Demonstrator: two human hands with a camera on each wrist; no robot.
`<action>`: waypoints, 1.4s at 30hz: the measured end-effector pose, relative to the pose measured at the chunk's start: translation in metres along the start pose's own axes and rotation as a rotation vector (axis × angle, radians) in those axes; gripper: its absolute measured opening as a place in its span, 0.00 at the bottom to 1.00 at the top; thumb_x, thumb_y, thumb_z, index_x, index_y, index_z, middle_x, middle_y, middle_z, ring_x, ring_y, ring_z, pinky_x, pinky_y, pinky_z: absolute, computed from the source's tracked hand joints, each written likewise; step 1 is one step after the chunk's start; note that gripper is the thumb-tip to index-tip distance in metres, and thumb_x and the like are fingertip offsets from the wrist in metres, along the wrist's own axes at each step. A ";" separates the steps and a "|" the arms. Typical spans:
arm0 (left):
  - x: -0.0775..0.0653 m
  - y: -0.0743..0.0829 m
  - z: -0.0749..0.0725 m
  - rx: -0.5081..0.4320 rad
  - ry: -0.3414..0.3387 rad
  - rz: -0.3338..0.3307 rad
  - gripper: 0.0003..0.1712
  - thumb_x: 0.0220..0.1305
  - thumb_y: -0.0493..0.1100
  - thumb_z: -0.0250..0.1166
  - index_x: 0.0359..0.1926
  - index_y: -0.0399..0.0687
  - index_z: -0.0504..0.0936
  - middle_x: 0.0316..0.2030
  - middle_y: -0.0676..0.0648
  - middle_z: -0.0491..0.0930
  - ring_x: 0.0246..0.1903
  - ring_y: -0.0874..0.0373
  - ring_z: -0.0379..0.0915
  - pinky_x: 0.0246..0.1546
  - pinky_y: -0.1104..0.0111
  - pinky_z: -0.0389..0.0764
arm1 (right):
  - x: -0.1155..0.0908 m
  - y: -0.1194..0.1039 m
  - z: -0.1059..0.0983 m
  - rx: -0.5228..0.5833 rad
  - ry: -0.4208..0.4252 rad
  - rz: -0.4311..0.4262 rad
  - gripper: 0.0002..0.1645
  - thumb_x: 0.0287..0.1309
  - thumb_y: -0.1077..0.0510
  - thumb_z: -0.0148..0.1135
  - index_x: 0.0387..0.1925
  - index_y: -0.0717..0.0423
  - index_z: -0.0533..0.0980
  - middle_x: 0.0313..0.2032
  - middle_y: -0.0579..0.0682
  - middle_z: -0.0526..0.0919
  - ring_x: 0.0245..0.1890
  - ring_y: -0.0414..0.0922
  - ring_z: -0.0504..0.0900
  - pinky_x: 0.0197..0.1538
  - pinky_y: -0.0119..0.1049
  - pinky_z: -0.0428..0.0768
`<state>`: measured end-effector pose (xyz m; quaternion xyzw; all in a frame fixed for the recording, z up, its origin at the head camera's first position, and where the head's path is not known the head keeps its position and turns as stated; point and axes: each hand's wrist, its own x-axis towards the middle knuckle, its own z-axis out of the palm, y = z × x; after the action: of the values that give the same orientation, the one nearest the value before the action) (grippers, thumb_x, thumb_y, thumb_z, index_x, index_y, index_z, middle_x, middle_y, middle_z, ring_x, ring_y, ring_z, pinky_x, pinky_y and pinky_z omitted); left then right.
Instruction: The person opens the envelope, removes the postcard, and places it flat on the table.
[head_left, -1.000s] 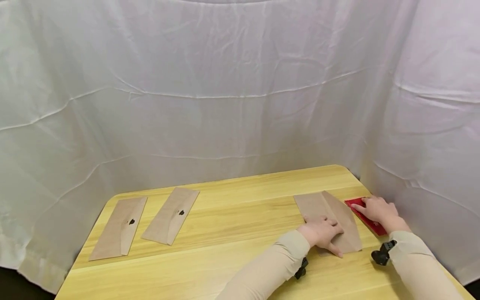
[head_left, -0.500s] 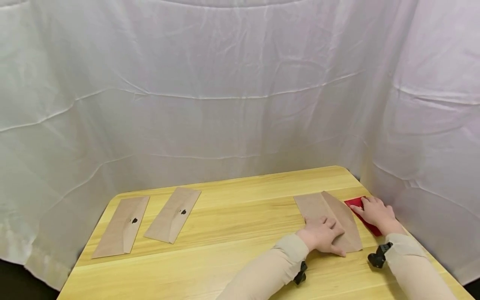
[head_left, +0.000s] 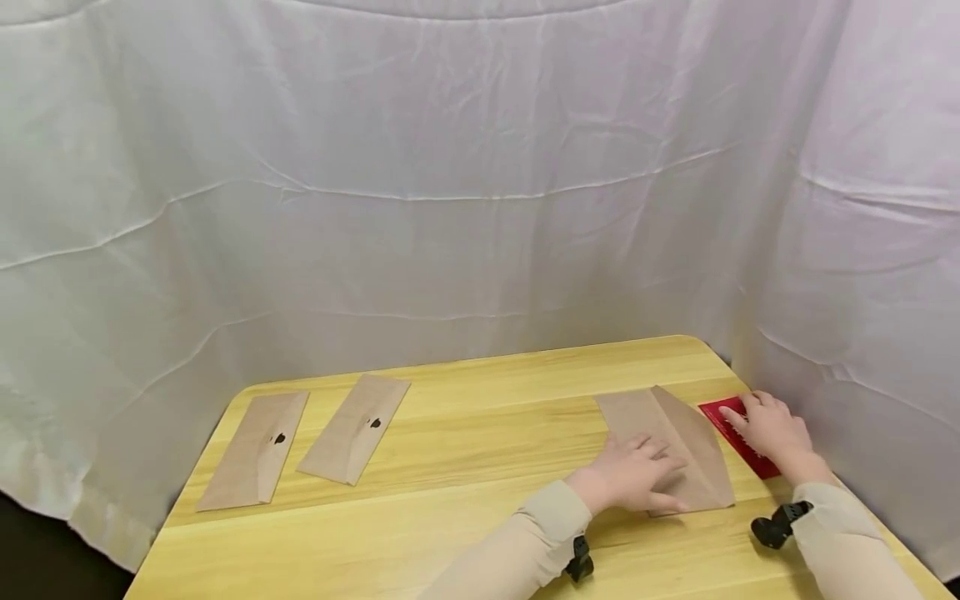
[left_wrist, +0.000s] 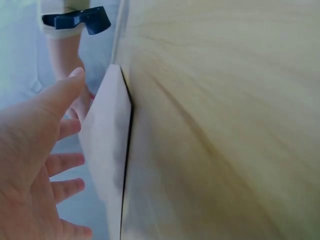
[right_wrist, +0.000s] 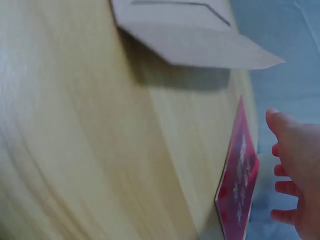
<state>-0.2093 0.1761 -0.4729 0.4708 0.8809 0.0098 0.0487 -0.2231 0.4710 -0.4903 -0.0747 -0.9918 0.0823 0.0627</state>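
Note:
In the head view, my left hand hovers with fingers spread over a brown paper envelope whose pointed flap is unfolded toward the right. The left wrist view has those fingers and thumb apart, with the envelope beyond them. A flat red card with pale lettering lies right of the envelope. Over the card's far right part is my right hand, its fingers loosely bent. Seen from the right wrist, this hand grips nothing, and the red card lies on the table beside it.
Two closed brown envelopes with a black mark lie on the left of the wooden table: one at the far left, the other beside it. Pale curtains surround the table's back and sides.
My left hand has drawn slightly left and lifted off the envelope. My right hand has eased up off the red card, uncovering more of its lettering. The head view has shifted a little.

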 end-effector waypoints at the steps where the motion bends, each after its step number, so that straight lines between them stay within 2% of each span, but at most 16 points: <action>1: -0.003 -0.002 -0.001 -0.007 0.003 0.002 0.39 0.62 0.77 0.46 0.72 0.80 0.55 0.74 0.65 0.53 0.76 0.60 0.45 0.71 0.44 0.56 | -0.001 0.000 -0.002 0.008 0.012 -0.003 0.42 0.66 0.39 0.53 0.60 0.74 0.65 0.58 0.79 0.64 0.54 0.75 0.64 0.51 0.75 0.67; 7: -0.018 -0.012 -0.004 0.018 0.035 0.024 0.38 0.64 0.76 0.44 0.73 0.79 0.54 0.74 0.64 0.54 0.76 0.60 0.47 0.71 0.46 0.58 | -0.009 -0.001 -0.005 0.046 0.075 -0.005 0.33 0.65 0.50 0.57 0.57 0.76 0.67 0.53 0.79 0.67 0.50 0.76 0.67 0.49 0.74 0.68; 14: -0.042 -0.028 -0.007 0.051 0.102 0.054 0.34 0.66 0.74 0.45 0.71 0.76 0.61 0.72 0.63 0.60 0.74 0.59 0.53 0.69 0.46 0.61 | -0.015 -0.014 -0.006 0.077 0.166 -0.021 0.29 0.65 0.52 0.57 0.55 0.74 0.70 0.52 0.77 0.69 0.49 0.75 0.69 0.49 0.73 0.69; 19: -0.062 -0.043 -0.010 0.046 0.117 0.077 0.33 0.68 0.72 0.43 0.70 0.74 0.63 0.72 0.60 0.62 0.74 0.58 0.54 0.69 0.45 0.61 | -0.019 -0.030 -0.011 0.096 0.236 -0.037 0.27 0.65 0.50 0.57 0.54 0.71 0.71 0.53 0.76 0.70 0.50 0.74 0.69 0.49 0.73 0.68; 22: -0.073 -0.053 -0.010 0.033 0.115 0.088 0.32 0.69 0.71 0.42 0.70 0.73 0.63 0.72 0.59 0.62 0.74 0.58 0.54 0.69 0.44 0.61 | -0.022 -0.042 -0.011 0.109 0.273 -0.067 0.27 0.65 0.50 0.58 0.54 0.68 0.72 0.53 0.74 0.72 0.51 0.73 0.70 0.49 0.73 0.67; 28: -0.101 -0.072 -0.008 0.020 0.144 0.096 0.31 0.70 0.69 0.44 0.69 0.70 0.66 0.71 0.57 0.64 0.73 0.56 0.57 0.68 0.42 0.62 | -0.031 -0.068 -0.008 0.115 0.388 -0.189 0.21 0.58 0.57 0.64 0.49 0.66 0.77 0.50 0.70 0.77 0.48 0.70 0.74 0.47 0.69 0.71; 32: -0.121 -0.085 -0.007 -0.019 0.164 0.073 0.31 0.70 0.67 0.46 0.69 0.66 0.67 0.70 0.54 0.66 0.72 0.55 0.58 0.67 0.40 0.61 | -0.035 -0.086 -0.007 0.105 0.382 -0.234 0.20 0.57 0.57 0.65 0.49 0.65 0.78 0.50 0.69 0.78 0.47 0.69 0.76 0.45 0.67 0.73; 38: -0.149 -0.104 -0.007 -0.041 0.198 0.050 0.29 0.71 0.64 0.49 0.68 0.62 0.70 0.69 0.51 0.68 0.71 0.52 0.61 0.65 0.39 0.63 | -0.038 -0.112 -0.002 0.107 0.348 -0.290 0.22 0.57 0.56 0.65 0.51 0.65 0.78 0.52 0.68 0.78 0.52 0.67 0.75 0.50 0.67 0.72; 42: -0.165 -0.117 -0.007 -0.035 0.204 0.018 0.28 0.71 0.62 0.50 0.67 0.61 0.70 0.68 0.51 0.69 0.70 0.52 0.61 0.66 0.39 0.63 | -0.040 -0.129 0.004 0.107 0.389 -0.372 0.22 0.54 0.57 0.68 0.50 0.62 0.79 0.51 0.65 0.81 0.52 0.65 0.77 0.50 0.64 0.74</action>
<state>-0.2160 -0.0259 -0.4606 0.4742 0.8768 0.0733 -0.0331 -0.2019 0.3383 -0.4770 0.0976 -0.9522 0.1055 0.2696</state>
